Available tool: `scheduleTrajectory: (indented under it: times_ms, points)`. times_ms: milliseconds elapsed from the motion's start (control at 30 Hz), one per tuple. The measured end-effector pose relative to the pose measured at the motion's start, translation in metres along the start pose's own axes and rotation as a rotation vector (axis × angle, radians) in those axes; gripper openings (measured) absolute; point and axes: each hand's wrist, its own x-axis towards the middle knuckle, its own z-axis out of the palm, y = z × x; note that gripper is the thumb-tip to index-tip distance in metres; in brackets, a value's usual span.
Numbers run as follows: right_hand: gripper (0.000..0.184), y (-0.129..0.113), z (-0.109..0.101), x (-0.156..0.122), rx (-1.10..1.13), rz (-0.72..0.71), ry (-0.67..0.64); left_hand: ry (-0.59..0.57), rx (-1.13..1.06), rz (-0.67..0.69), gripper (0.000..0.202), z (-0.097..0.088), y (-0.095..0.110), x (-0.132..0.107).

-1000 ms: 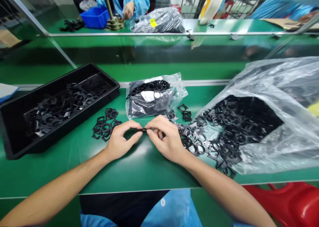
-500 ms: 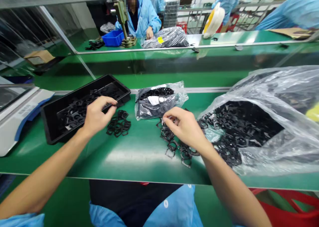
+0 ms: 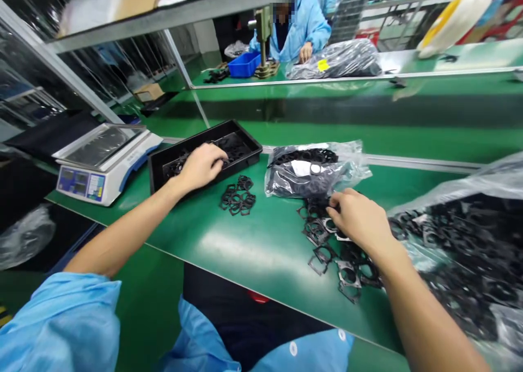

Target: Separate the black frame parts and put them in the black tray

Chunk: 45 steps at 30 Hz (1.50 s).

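Note:
My left hand (image 3: 202, 166) is over the black tray (image 3: 254, 147), fingers bent and thumb close to the forefinger; whatever they hold, if anything, is hidden. Dark parts lie inside the tray. At the loose pile of black plastic frames (image 3: 316, 230), my right hand (image 3: 359, 217) has its fingers curled, with the tips pinched on a frame there. A smaller cluster of the same frames (image 3: 237, 197) lies on the green table between both hands. Behind the right hand rests a clear plastic bag (image 3: 302, 184) of black parts with a white label.
A large open plastic bag (image 3: 453, 189) spills black frames at the right. On the left stands a white weighing scale (image 3: 104, 165). Beyond the table's rear rail, a person in blue (image 3: 304, 26) sits by a hand press (image 3: 265, 40) and a blue bin (image 3: 244, 65).
The view has swung left, bringing the whole scale into sight. My left hand has gone from the tray's near edge to over its inside. My right hand stays at the pile.

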Motion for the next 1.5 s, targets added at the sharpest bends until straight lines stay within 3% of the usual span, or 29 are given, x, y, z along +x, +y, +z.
scheduleTrajectory:
  times_ms: [100,167,300,467,567,667,733,867,1000,1100,1267,1500]
  points:
    - [0.018,0.007,0.003,-0.003,0.064,0.008,0.081,-0.191,-0.004,0.214,0.024,0.008,0.039,-0.01]
    - [0.022,0.011,0.006,-0.004,0.1,0.006,0.164,-0.231,-0.011,0.216,0.022,0.019,0.055,-0.013]
    - [0.027,0.013,0.013,-0.006,0.209,-0.032,0.346,-0.175,-0.026,0.097,0.019,0.045,0.063,-0.009]
    - [0.017,0.002,0.017,-0.01,0.511,-0.211,0.469,-0.113,-0.059,0.097,0.023,0.06,0.063,-0.007]
    - [0.012,-0.007,0.021,-0.011,0.663,-0.261,0.443,-0.082,-0.093,0.107,0.019,0.059,0.065,-0.01]
    - [0.005,-0.012,0.026,-0.013,0.842,-0.199,0.368,-0.038,-0.133,0.119,0.018,0.054,0.068,-0.012]
    - [0.015,-0.015,0.026,-0.014,1.019,-0.15,0.293,0.052,-0.189,0.128,0.019,0.05,0.075,-0.012]
    - [0.026,-0.025,0.017,-0.014,1.299,-0.067,0.116,0.255,-0.484,0.142,0.016,0.043,0.102,-0.005]
    - [0.032,-0.04,0.01,-0.011,1.465,-0.023,0.01,0.277,-0.823,0.139,0.008,0.045,0.137,0.0]
    - [0.038,-0.047,0.015,-0.01,1.583,0.002,-0.039,0.328,-0.934,0.101,0.008,0.057,0.149,-0.005]
    - [0.042,-0.049,0.033,-0.014,1.629,0.026,-0.096,0.299,-0.946,0.046,0.008,0.075,0.146,-0.023]
    - [0.041,-0.054,0.042,-0.023,1.551,0.07,-0.046,0.403,-0.82,0.182,0.008,0.065,0.149,-0.027]
